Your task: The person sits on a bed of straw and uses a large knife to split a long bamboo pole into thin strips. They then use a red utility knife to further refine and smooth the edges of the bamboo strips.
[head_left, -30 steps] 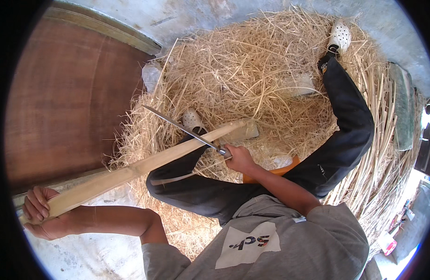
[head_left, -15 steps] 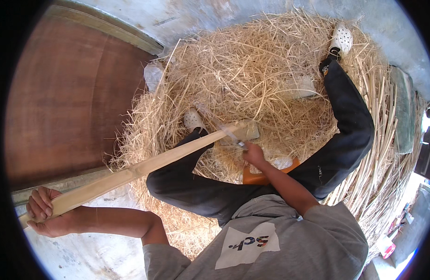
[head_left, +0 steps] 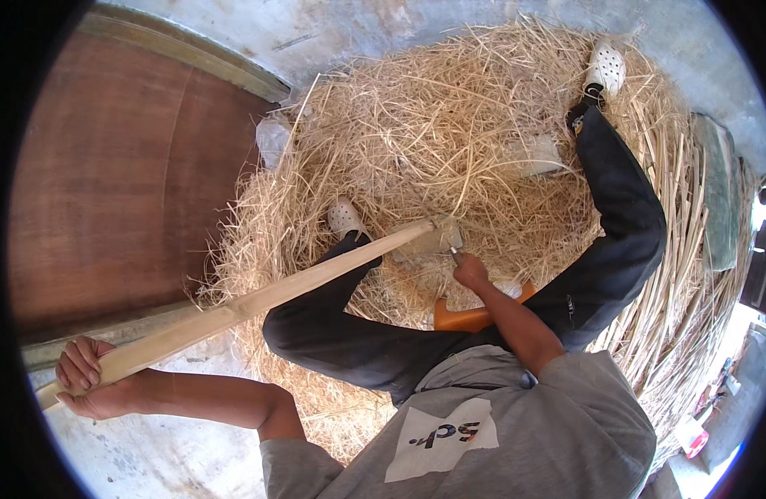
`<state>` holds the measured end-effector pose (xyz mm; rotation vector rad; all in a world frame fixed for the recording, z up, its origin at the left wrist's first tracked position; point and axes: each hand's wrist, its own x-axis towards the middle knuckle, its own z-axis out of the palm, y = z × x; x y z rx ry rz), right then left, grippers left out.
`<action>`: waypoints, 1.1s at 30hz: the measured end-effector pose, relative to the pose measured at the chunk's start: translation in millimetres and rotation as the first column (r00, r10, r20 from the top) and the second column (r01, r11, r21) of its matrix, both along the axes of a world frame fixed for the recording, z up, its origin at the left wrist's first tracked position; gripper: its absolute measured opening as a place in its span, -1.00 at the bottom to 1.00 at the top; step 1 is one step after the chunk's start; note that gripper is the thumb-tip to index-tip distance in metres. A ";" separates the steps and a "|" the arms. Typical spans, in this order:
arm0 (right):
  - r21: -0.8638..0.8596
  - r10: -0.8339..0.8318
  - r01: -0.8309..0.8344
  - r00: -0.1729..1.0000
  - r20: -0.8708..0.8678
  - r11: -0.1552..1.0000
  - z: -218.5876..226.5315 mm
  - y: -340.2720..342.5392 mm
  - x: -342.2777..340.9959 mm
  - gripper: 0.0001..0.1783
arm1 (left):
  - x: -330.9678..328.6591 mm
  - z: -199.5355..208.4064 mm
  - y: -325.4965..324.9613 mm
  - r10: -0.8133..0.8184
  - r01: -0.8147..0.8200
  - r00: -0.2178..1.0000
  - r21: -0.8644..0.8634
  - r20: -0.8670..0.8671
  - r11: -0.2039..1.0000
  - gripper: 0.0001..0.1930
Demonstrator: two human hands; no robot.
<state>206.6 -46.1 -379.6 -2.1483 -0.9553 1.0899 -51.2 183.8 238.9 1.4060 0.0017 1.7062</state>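
A long pale bamboo slat (head_left: 283, 285) slants from the lower left toward the middle, crossing above my left leg. My left hand (head_left: 90, 378) is closed around its near end, at the left rim. Its far end meets a greyish block (head_left: 435, 243) among the shavings. Close to that far end, my right hand (head_left: 469, 271) is wrapped around the handle of a knife (head_left: 456, 249). The blade is blurred and hard to make out; it seems to be beside the slat's tip.
Pale shavings (head_left: 400, 125) lie heaped around my legs and white clogs (head_left: 604, 71). Long strips (head_left: 666, 249) stand bundled at right. An orange plastic stool (head_left: 464, 319) is under me. Another block (head_left: 537, 155) lies ahead; a brown panel (head_left: 108, 183) is at left, near a clear bag (head_left: 272, 140).
My right hand has moved slightly right and down with the knife; its blade, earlier blurred across the slat, no longer crosses it there. My left hand and the slat have barely shifted.
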 end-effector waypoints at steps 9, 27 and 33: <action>0.217 0.014 -0.002 0.998 -0.055 0.976 47.9 14.6 -24.2 -0.61 | 7.9 -8.7 -3.1 0.279 -0.279 0.960 -0.012 0.012 0.960 -0.75; -0.146 -0.199 0.233 0.957 0.212 0.962 -14.0 -22.3 10.5 -0.61 | -84.0 84.0 -33.7 0.652 -0.329 0.664 0.640 -0.365 0.694 -0.50; 0.105 -0.355 0.454 0.803 -0.479 0.885 118.3 9.7 38.7 -0.80 | -39.1 20.6 -34.1 0.035 0.011 0.968 0.179 -0.250 0.984 -0.56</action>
